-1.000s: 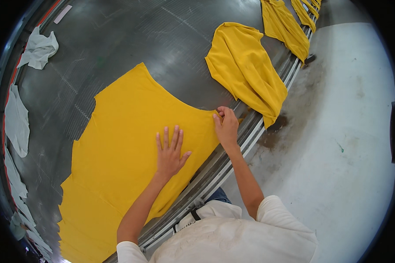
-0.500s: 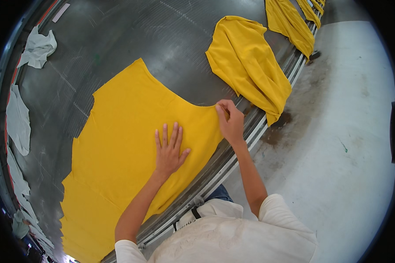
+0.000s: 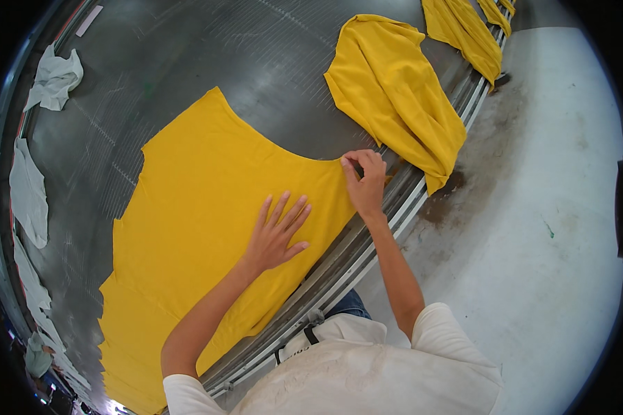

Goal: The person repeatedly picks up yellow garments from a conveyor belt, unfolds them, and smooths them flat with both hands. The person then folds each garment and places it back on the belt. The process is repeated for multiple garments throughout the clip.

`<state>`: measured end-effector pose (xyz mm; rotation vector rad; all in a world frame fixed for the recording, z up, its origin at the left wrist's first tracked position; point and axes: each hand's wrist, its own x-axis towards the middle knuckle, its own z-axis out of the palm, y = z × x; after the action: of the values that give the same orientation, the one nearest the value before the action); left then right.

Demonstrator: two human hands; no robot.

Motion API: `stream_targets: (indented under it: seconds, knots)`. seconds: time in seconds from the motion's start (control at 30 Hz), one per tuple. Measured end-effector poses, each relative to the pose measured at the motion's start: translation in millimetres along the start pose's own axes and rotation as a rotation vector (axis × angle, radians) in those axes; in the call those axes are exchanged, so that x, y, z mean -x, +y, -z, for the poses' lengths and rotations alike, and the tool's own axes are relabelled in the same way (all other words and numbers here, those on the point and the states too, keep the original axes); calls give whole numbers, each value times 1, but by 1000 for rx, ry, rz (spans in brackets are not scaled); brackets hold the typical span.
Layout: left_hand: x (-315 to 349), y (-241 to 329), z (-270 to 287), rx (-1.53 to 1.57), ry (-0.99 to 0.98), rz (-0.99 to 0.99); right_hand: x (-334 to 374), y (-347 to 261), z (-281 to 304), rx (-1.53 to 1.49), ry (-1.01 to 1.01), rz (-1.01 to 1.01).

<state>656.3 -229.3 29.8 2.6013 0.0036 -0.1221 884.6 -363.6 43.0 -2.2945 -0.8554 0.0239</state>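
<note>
slid and turned rightward since half a second ago — the left hand [image 3: 277, 238] lies flat, fingers spread, gripping nothing, on the big yellow cloth [image 3: 180, 228]. beyond it, the right hand [image 3: 368, 183] looks pinched, thumb to fingertips, on that cloth's corner. it's spread over the worktop [image 3: 270, 69] to the near edge; tugging against the pressed palm could ruck or stretch it. farther off, a rumpled yellow cloth [image 3: 391, 83] overhangs — a nudge might drop it.

Illumination even and diffuse; shadows soft. Large yellow cloth [image 3: 180, 228] evenly lit. Pale floor [image 3: 526, 235] right of it reads brightest; dark table [image 3: 208, 55] beyond it shows dull sheen. Fisheye distortion bows outer edges; corners black.
</note>
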Motion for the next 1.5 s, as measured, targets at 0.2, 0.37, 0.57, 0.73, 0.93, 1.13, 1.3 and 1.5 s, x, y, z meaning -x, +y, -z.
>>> stream_targets:
  seconds: [0.2,0.37,0.57,0.73,0.93,1.13,1.3,1.5]
  knots:
    - [-53,-21,11,-34,-1,-179,0,3,-4,-10,-4,-45]
    - [-92,-22,21,-62,115,-132,4,5,-6,-17,2,-58]
    - [-96,-21,16,-38,196,31,3,0,-2,-25,-9,-77]
    - [-76,-39,26,0,237,166,6,5,-12,33,36,-45]
    - [-52,-116,64,-200,382,478,8,3,-15,56,57,-19]
    - [-87,-132,69,-227,496,577,9,1,-15,43,44,-27]
    - [-124,-110,60,-153,498,478,8,7,-14,13,54,-16]
    - [-67,-83,40,-53,403,365,5,11,-14,53,55,43]
